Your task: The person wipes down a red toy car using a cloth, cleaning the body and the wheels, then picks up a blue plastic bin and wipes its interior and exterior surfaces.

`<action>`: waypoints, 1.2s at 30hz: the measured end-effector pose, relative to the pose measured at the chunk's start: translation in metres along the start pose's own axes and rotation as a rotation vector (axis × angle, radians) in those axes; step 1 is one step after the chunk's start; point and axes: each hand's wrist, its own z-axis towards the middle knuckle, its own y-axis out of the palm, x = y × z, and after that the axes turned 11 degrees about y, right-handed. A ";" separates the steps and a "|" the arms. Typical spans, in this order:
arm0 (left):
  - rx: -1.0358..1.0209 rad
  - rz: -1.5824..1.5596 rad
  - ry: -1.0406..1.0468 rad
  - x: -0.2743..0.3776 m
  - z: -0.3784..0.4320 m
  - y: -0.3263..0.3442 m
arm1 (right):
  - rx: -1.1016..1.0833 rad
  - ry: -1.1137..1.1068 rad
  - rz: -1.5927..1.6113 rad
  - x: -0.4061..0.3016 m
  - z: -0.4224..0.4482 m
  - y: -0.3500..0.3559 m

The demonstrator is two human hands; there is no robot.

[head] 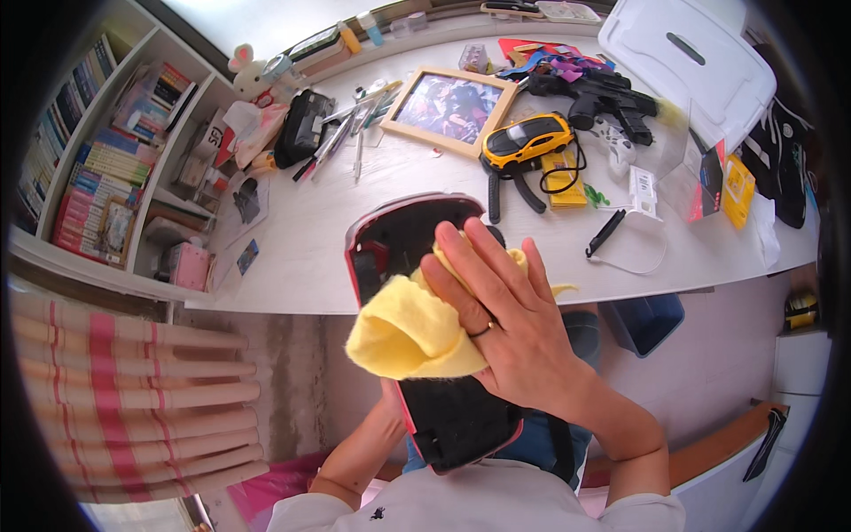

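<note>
A red-edged toy car, its black underside facing up, stretches from above the desk's front edge to my lap. My left hand grips its left edge from beneath, with most fingers hidden. Across the middle lies a folded yellow cloth. My right hand presses flat on this cloth, fingers spread and a ring on one of them. The cloth and hand cover much of the underside.
On the white desk lie a picture frame, a yellow toy car, a black toy gun, a white game controller and several pens. A bookshelf borders the left; a blue bin stands below.
</note>
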 end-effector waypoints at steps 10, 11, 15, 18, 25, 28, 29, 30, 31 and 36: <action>-0.006 -0.038 0.013 0.017 0.006 0.002 | -0.132 -0.201 0.106 -0.014 -0.029 0.009; -0.010 -0.035 0.009 0.019 0.008 0.002 | -0.139 -0.257 0.108 -0.015 -0.032 0.009; -0.029 -0.028 -0.026 0.021 0.017 0.000 | -0.045 -0.430 0.127 -0.011 -0.037 0.014; -0.027 -0.005 -0.076 0.011 0.014 -0.004 | 0.066 -0.322 0.066 0.001 -0.017 0.010; 0.003 0.038 -0.219 -0.016 -0.007 -0.017 | 0.423 -0.026 0.070 0.020 0.034 -0.014; 0.035 0.053 -0.204 -0.010 -0.007 -0.017 | 0.381 -0.107 -0.042 0.022 0.025 -0.011; 0.053 0.059 -0.177 -0.006 -0.003 -0.015 | 0.332 -0.080 -0.157 0.027 0.023 -0.013; 0.069 0.051 -0.139 -0.002 0.000 -0.014 | 0.315 -0.024 -0.115 0.035 0.022 -0.013; 0.091 0.053 -0.103 0.001 0.004 -0.009 | 0.300 0.032 -0.069 0.045 0.020 -0.015; -0.014 -0.163 -0.004 0.012 0.013 -0.001 | 0.297 0.246 0.562 0.035 0.005 -0.014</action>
